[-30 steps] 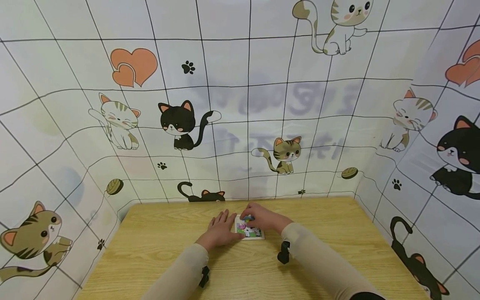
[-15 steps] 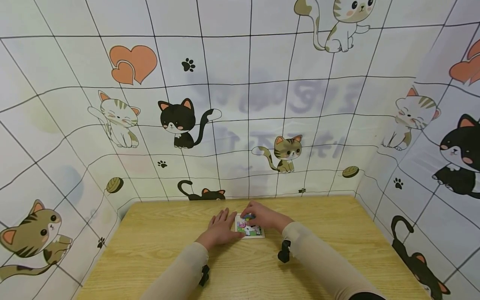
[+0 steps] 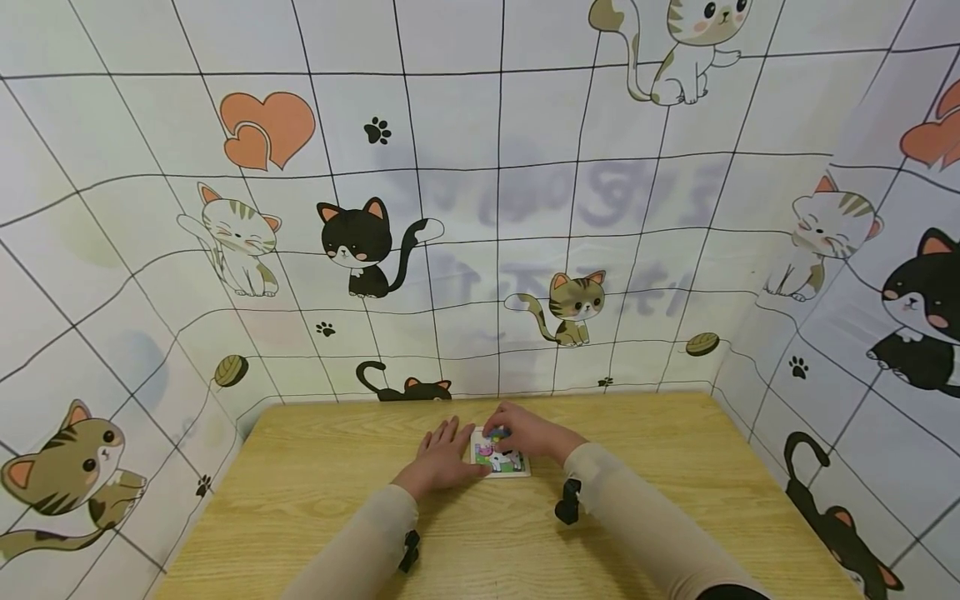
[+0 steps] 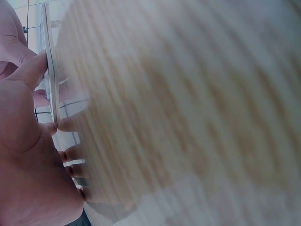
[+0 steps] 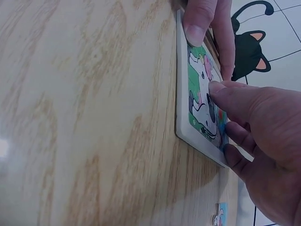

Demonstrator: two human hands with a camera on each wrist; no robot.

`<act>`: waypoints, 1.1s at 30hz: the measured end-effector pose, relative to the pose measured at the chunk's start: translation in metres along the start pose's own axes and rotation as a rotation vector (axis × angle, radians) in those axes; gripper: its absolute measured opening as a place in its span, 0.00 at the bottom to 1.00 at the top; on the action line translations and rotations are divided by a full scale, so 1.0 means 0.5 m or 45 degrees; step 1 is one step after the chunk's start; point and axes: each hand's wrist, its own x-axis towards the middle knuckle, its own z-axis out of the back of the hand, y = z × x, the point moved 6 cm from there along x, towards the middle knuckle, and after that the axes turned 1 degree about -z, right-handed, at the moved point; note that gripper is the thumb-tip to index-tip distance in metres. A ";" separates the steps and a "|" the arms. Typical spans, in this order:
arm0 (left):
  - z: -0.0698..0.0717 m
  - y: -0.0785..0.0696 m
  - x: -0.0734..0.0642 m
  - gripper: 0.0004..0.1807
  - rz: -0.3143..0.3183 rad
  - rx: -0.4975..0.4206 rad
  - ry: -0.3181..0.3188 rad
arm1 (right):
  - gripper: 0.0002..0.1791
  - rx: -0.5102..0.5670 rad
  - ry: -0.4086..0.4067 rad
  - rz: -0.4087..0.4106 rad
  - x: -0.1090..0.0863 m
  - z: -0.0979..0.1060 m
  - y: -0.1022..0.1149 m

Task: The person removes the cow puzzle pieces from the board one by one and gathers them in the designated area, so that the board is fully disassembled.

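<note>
A small white-framed jigsaw puzzle [image 3: 510, 464] with a cow picture lies on the wooden table; the right wrist view shows the cow puzzle [image 5: 203, 106] close up. My left hand [image 3: 442, 462] rests flat at its left side, fingers straight, thumb on the near-left corner. The left thumb [image 4: 33, 70] lies against the frame's edge in the left wrist view. Over the board's upper right, my right hand [image 3: 525, 433] has curled fingers and pinches a blue puzzle piece [image 3: 497, 433] low over the picture. The right thumb [image 5: 218, 89] touches the picture, and the hand hides part of it.
A loose puzzle piece [image 5: 220, 214] lies on the table beyond the board in the right wrist view. The wooden table [image 3: 337, 500] meets a cat-patterned wall covering [image 3: 465, 208] at the back and both sides.
The blue piece under the right fingers has tilted slightly and shows less yellow than a second ago. Both hands stay in nearly the same place; the head view shifts slightly.
</note>
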 end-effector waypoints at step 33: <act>-0.015 0.013 0.013 0.55 -0.009 -0.012 -0.016 | 0.11 0.051 -0.086 0.011 -0.010 -0.007 -0.018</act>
